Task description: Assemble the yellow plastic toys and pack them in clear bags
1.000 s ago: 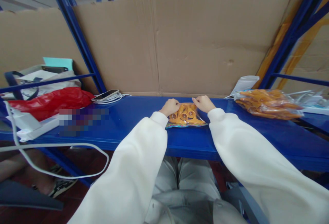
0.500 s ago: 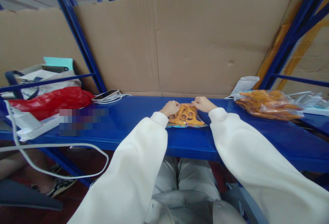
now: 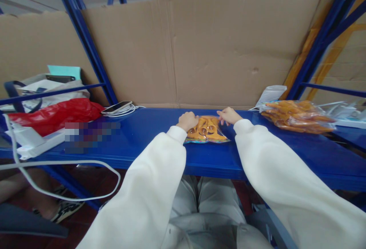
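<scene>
A small clear bag of orange pieces (image 3: 206, 130) lies flat on the blue shelf (image 3: 160, 142) straight ahead of me. My left hand (image 3: 188, 120) is curled in a pinch on the bag's far left corner. At the far right corner, my right hand (image 3: 228, 115) pinches the top edge with its fingers pressed together. Both arms are in white sleeves and reach forward over the shelf's front edge.
A larger bag of orange pieces (image 3: 297, 116) lies to the right, with a white pouch (image 3: 271, 93) behind it. On the left are a phone on coiled white cable (image 3: 117, 107), a red plastic bag (image 3: 54, 114) and a white cord (image 3: 65, 165). Cardboard (image 3: 211, 50) backs the shelf.
My right hand has slid a little to the right along the bag's top edge. The left hand stays on its corner and the bag has hardly moved.
</scene>
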`<state>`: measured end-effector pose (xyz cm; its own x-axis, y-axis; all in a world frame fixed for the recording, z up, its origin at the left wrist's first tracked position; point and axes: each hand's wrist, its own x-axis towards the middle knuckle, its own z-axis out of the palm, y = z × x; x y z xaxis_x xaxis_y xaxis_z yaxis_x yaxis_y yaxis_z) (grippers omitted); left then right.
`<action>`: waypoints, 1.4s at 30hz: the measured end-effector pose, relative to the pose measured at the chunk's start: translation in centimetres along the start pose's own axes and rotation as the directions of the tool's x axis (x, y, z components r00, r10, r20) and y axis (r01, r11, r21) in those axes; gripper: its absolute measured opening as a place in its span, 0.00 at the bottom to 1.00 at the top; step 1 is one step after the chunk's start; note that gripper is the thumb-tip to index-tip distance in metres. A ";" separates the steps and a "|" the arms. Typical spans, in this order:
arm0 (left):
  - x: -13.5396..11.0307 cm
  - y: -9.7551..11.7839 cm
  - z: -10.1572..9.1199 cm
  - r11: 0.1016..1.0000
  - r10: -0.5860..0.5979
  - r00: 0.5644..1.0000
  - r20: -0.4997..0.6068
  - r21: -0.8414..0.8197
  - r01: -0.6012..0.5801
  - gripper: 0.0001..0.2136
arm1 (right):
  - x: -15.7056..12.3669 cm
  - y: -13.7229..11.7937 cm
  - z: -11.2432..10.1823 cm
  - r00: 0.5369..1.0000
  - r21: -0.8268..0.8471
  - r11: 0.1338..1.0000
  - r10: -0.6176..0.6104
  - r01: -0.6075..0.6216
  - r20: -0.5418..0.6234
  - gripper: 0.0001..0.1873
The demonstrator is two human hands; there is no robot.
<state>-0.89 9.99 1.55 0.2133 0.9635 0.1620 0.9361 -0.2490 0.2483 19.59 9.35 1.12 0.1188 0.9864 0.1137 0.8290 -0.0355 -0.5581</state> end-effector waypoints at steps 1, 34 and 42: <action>-0.1 0.1 -0.1 1.000 -0.005 1.000 0.001 0.000 0.005 0.23 | 0.0 0.1 -0.1 1.000 -0.002 1.000 0.017 -0.017 0.021 0.25; 0.7 -0.6 1.0 0.994 0.110 0.987 0.116 -0.016 -0.109 0.28 | 0.3 0.3 1.2 0.899 0.252 0.965 -0.045 -0.074 0.436 0.38; 0.7 -0.4 1.1 0.994 0.107 0.991 0.079 -0.041 -0.104 0.27 | -1.0 -1.1 1.6 0.886 0.280 0.947 0.011 -0.158 0.463 0.35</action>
<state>-0.86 10.85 0.52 0.3341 0.9359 0.1117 0.8965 -0.3521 0.2688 17.69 8.67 0.35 -0.1385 0.9483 -0.2855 0.6133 -0.1443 -0.7766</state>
